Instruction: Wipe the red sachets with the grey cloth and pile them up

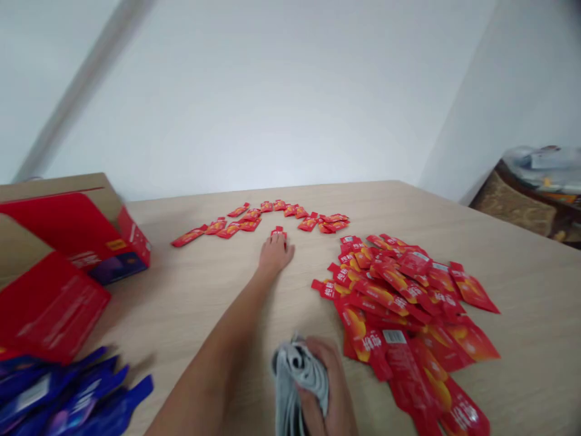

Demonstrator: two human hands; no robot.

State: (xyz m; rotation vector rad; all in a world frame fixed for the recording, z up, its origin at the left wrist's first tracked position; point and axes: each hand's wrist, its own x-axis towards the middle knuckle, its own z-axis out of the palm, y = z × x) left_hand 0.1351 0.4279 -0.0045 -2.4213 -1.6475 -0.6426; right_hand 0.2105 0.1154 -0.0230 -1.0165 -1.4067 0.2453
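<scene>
My left hand (pixel 275 253) reaches forward over the table, its fingers curled over a small red spouted pouch (pixel 279 230). The pouch's capped end sticks out beyond the fingers and the rest is covered. Close to me, my right hand (pixel 333 387) grips a folded, rolled grey cloth (pixel 299 369) from its right side. Beyond my left hand, several red pouches (pixel 229 229) lie in a loose arc. To the right spreads a big heap of the same red pouches (pixel 394 284), with orange fruit pictures and white lettering.
An open red cardboard box (pixel 54 303) stands at the left. In front of it, at the lower left, lie several blue pouches (pixel 86 399). The pale wood table (pixel 190 303) ends at a white wall (pixel 272 103). A patterned brown piece of furniture (pixel 502 188) with plastic-wrapped things stands at far right.
</scene>
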